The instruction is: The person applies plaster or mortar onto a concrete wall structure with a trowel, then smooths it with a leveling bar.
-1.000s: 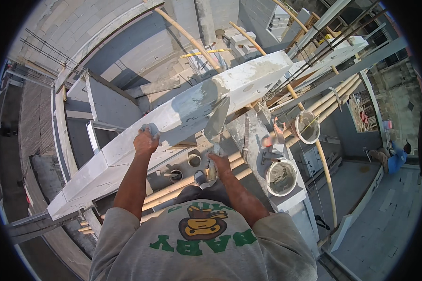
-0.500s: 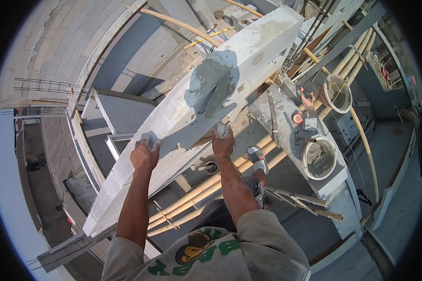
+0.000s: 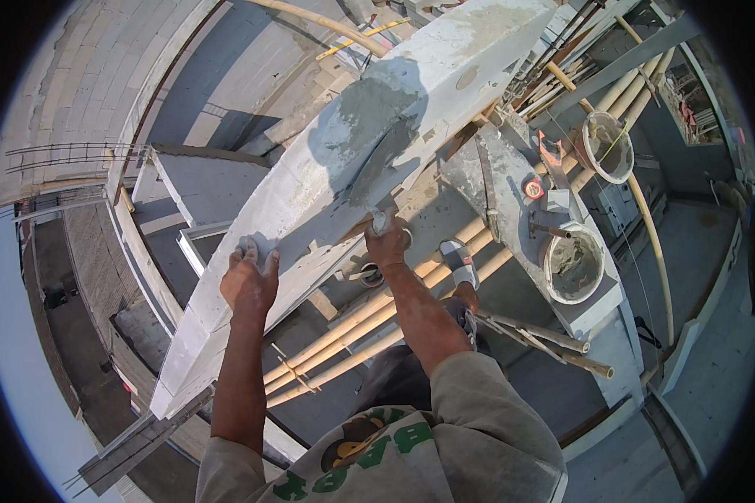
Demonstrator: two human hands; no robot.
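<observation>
My left hand (image 3: 250,277) grips the near edge of a long white block beam (image 3: 226,289), its fingers curled over the top. My right hand (image 3: 386,243) is closed round the handle of a trowel (image 3: 382,159), whose long grey blade lies against the beam at a patch of wet grey mortar (image 3: 365,105). Shadow falls over much of that patch. My right foot (image 3: 460,260), in a sandal, is beside bamboo poles below.
A slab (image 3: 495,176) at right carries a mortar bucket (image 3: 575,264), a red tape roll (image 3: 533,189) and tools. Another bucket (image 3: 608,151) hangs by bamboo poles (image 3: 642,92). Rebar (image 3: 75,151) juts at left. Lower floors lie below.
The view has swung round and tilted since a second ago. My right hand has risen with the trowel towards the beam, and in the last half second shifted slightly left.
</observation>
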